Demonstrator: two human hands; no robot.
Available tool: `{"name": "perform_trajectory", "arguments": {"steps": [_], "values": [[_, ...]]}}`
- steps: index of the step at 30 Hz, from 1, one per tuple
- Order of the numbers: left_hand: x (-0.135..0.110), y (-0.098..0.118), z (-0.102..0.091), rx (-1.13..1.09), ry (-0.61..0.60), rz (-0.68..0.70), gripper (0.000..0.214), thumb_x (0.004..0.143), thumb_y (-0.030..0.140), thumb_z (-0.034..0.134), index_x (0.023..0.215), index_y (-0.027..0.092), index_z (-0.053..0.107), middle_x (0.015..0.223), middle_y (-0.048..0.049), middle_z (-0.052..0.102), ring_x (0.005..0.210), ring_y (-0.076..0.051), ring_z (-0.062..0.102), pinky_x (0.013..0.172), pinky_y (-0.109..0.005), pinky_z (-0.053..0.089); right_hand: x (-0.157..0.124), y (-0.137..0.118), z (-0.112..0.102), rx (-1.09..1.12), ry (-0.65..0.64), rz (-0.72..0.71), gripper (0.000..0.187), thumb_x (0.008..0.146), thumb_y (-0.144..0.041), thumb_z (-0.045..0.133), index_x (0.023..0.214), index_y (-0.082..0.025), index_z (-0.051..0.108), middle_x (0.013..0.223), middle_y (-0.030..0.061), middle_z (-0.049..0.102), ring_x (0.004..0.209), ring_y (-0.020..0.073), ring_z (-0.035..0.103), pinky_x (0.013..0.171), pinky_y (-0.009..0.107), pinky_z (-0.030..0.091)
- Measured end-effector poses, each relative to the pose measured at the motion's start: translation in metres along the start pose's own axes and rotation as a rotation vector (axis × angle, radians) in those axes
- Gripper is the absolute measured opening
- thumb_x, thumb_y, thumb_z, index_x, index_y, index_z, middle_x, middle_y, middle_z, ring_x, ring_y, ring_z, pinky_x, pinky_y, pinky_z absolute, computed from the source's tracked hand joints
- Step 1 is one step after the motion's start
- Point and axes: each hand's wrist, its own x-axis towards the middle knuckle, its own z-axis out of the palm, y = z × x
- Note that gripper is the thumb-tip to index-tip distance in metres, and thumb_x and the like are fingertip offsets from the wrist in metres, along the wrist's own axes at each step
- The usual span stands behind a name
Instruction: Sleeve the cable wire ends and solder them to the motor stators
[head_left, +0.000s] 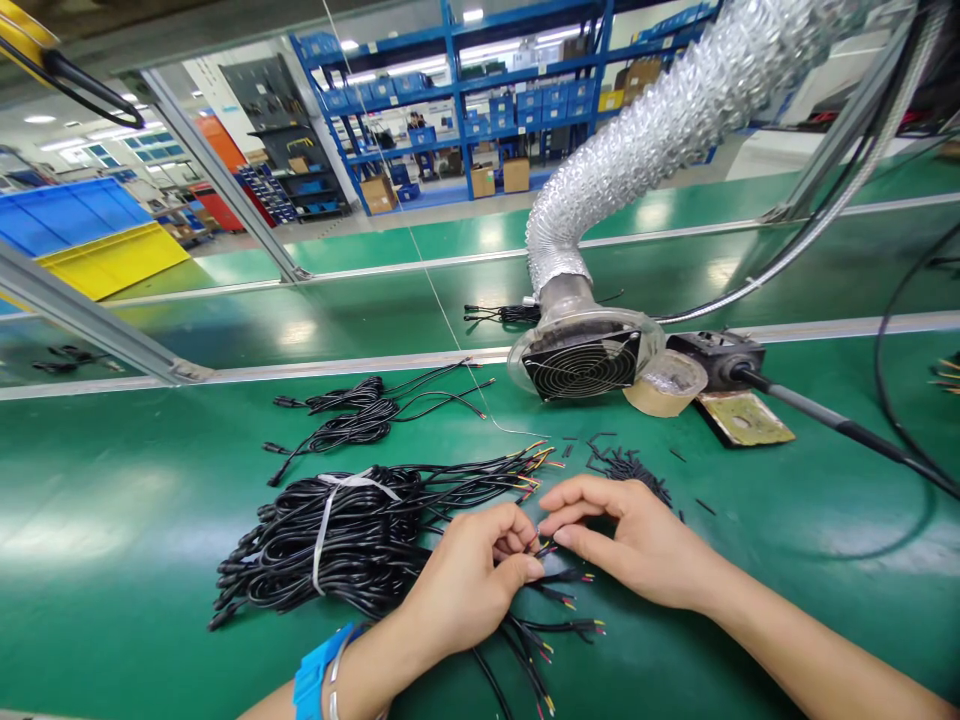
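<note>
A thick bundle of black cables [375, 540], tied with a pale strap [324, 535], lies on the green bench. Its stripped ends, with red, yellow and white wire tips, fan out to the right. My left hand [480, 570] is closed, thumb against fingers, on one cable end near the middle of the fan. Close against it, my right hand [607, 520] has thumb and fingertips drawn together at the same wire tips; whatever lies between them is too small to make out. Just beyond my right hand is a pile of short black tubes [630, 468].
Two coiled cables [352, 420] lie behind the bundle. A fume fan [581, 365] on a silver duct [637, 150] stands at the back, beside a tape roll [667, 380], a soldering iron [810, 405] and a sponge tray [746, 418]. Thin solder wire [427, 265] hangs down to the bench.
</note>
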Motion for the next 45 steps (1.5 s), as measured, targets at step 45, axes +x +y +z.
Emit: {"name": "perform_trajectory", "arguments": {"steps": [45], "values": [[0.000, -0.002, 0.000, 0.039, 0.027, 0.016, 0.010, 0.078, 0.019, 0.066, 0.079, 0.019, 0.057, 0.070, 0.0047, 0.056, 0.066, -0.012, 0.050, 0.062, -0.023, 0.039, -0.006, -0.008, -0.006, -0.187, 0.052, -0.064, 0.009, 0.089, -0.023, 0.057, 0.083, -0.021, 0.064, 0.081, 0.0007, 0.067, 0.074, 0.0155, 0.059, 0.069, 0.026, 0.047]]}}
